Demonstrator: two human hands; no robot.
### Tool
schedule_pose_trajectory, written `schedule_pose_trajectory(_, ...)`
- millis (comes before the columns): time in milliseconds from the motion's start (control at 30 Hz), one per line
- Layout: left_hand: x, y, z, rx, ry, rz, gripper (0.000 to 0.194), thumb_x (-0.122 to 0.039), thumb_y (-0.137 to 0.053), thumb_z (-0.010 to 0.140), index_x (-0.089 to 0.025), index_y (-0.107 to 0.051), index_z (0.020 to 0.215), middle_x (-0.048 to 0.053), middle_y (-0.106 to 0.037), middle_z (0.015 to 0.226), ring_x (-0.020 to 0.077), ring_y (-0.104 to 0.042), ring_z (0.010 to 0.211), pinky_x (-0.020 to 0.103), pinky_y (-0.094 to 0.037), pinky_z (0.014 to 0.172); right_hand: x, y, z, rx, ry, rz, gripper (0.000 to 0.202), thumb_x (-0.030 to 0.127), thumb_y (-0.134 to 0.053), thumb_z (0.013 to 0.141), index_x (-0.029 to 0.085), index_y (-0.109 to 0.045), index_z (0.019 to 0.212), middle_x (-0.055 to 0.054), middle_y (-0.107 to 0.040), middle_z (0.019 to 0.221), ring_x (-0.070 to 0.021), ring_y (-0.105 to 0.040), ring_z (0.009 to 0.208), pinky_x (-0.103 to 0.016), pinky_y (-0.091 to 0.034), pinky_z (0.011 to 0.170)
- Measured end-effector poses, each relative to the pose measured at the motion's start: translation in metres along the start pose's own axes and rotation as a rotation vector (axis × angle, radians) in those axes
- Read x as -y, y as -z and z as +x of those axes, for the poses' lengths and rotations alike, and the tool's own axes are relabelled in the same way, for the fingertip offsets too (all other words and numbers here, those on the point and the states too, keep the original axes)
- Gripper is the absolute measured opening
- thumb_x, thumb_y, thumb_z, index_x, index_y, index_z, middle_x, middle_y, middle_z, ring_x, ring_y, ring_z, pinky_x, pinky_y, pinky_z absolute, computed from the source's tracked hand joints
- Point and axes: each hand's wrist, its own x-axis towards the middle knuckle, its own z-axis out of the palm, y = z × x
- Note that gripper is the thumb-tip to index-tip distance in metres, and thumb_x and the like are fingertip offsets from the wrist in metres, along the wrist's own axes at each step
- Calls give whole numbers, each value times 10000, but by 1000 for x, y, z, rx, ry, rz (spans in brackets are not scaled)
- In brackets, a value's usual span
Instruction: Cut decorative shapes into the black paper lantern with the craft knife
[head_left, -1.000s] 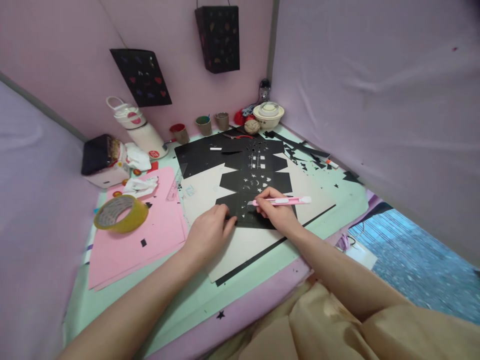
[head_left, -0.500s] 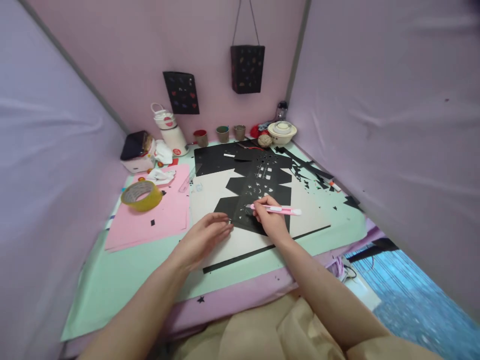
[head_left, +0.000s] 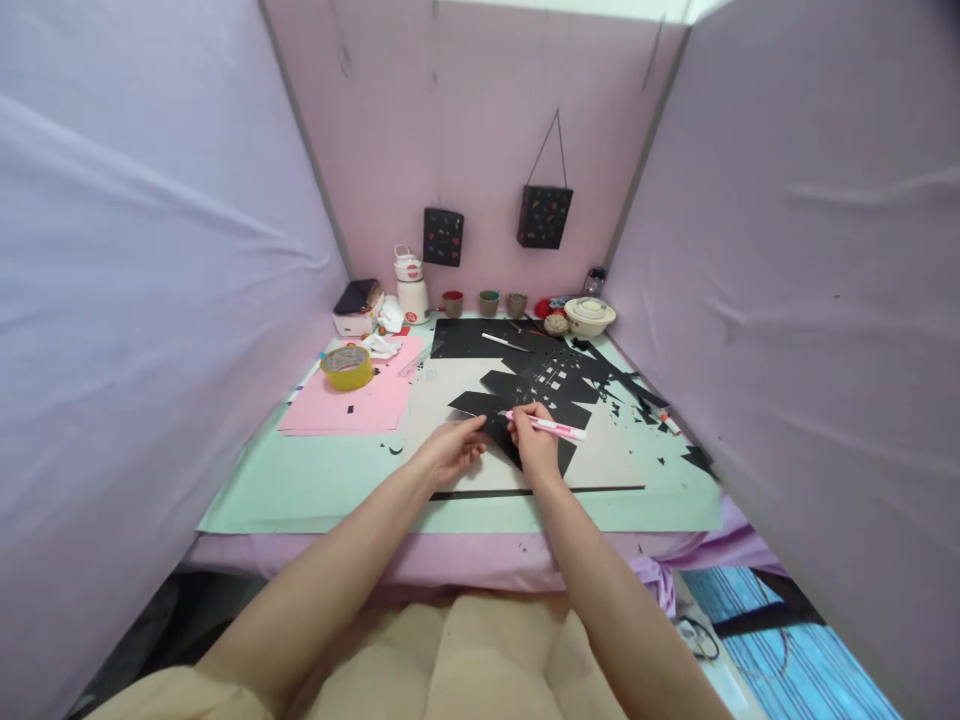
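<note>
My right hand (head_left: 536, 445) is closed round a slim pink and white craft knife (head_left: 559, 428), its tip pointing left onto a black paper cut-out (head_left: 495, 405). Rows of small shapes and square windows are cut through this paper, and pointed flaps stick out along its sides. It lies at a slant on a pale board (head_left: 615, 460). At the paper's left edge is my left hand (head_left: 454, 450), with the thumb stretched to the edge and the other fingers apart below, loosely bent. The blade's contact with the paper is too small to make out.
Yellow tape (head_left: 348, 372) sits on pink sheets (head_left: 322, 415) at left. A black sheet (head_left: 457, 340) lies behind, with a white pen-like tool (head_left: 504, 342) on it. Black scraps (head_left: 637, 395) litter the right. Small cups (head_left: 489, 304), a white bottle (head_left: 412, 300) and a lidded bowl (head_left: 589, 318) line the back.
The view has tilted up and shifted. The black cut-out now lies more slanted on the board. My left hand has turned, its thumb now at the paper's edge; the craft knife stays in my right hand.
</note>
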Motion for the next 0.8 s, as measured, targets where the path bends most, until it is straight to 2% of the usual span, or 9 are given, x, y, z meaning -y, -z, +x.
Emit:
schedule_pose_trajectory(100,2,-10,11,-29,-106,53,326,-332,-608,935,-155,-584,1208,92,-612,1196,211,-632,1008,414,-555,846,1,0,-1,-22,67,-14,198,387,-567,823,207,-527,751,46,-560,600,-105,-482,500,-223,-386,487)
schedule_pose_trajectory(200,1,-11,13,-53,-242,50,327,-346,-609,932,-151,-594,1194,80,-613,1194,227,-630,1017,414,-555,848,3,2,-6,-93,158,-34,221,419,-536,861,200,-544,838,29,-575,666,-114,-513,547,-234,-421,525)
schedule_pose_trajectory(367,-5,12,5,-52,-387,-15,316,-355,-588,947,-150,-588,1187,81,-629,1139,189,-644,942,380,-566,797,2,8,-13,-181,284,-85,235,431,-537,884,198,-562,910,0,-590,759,-139,-540,631,-271,-456,614)
schedule_pose_trajectory(533,-5,38,2,-58,-442,-49,307,-358,-585,949,-146,-591,1170,72,-638,1091,170,-647,882,350,-570,750,-2,7,-15,-128,328,-148,224,418,-558,881,195,-578,891,-17,-604,790,-157,-553,670,-281,-457,622)
schedule_pose_trajectory(800,2,50,15,-81,-530,-24,306,-347,-600,939,-147,-598,1172,81,-629,1149,199,-640,969,394,-560,820,4,3,-22,18,359,-253,199,383,-561,890,195,-606,848,-11,-628,749,-167,-577,674,-288,-473,637)
